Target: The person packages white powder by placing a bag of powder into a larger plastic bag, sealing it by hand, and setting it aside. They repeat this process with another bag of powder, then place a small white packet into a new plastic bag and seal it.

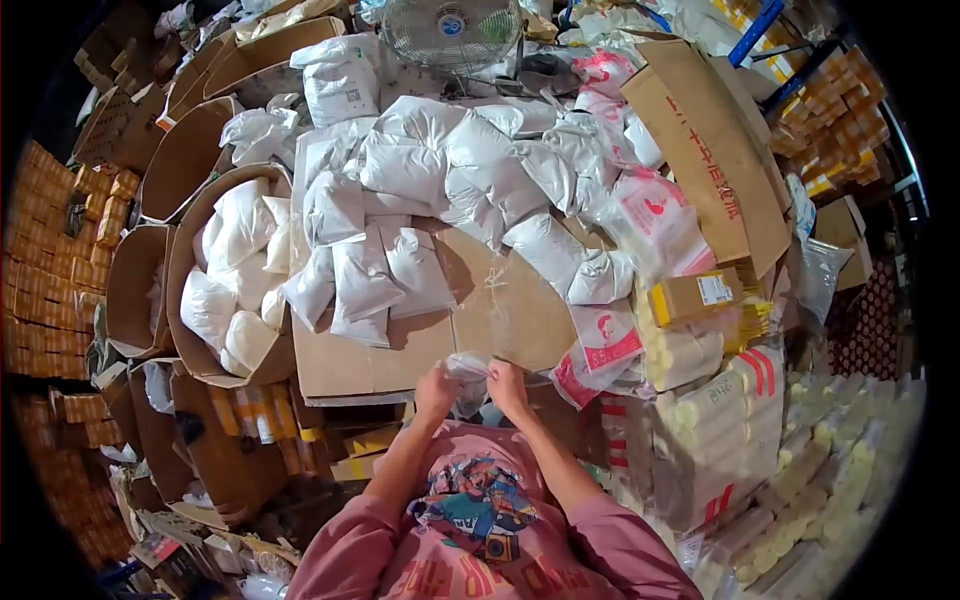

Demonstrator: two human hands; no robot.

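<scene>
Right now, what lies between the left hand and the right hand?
In the head view, a plastic bag spans from left hand to right hand.

Red Chinese chars (706, 155) on brown ctn (685, 165); "5" legible on pink pkg (608, 335).

Cardboard work surface (525, 315): flat, seamed near the middle
White packets (366, 272): overlapping, toward the left
Bulging white bags (485, 165): heaped across the far side
</scene>
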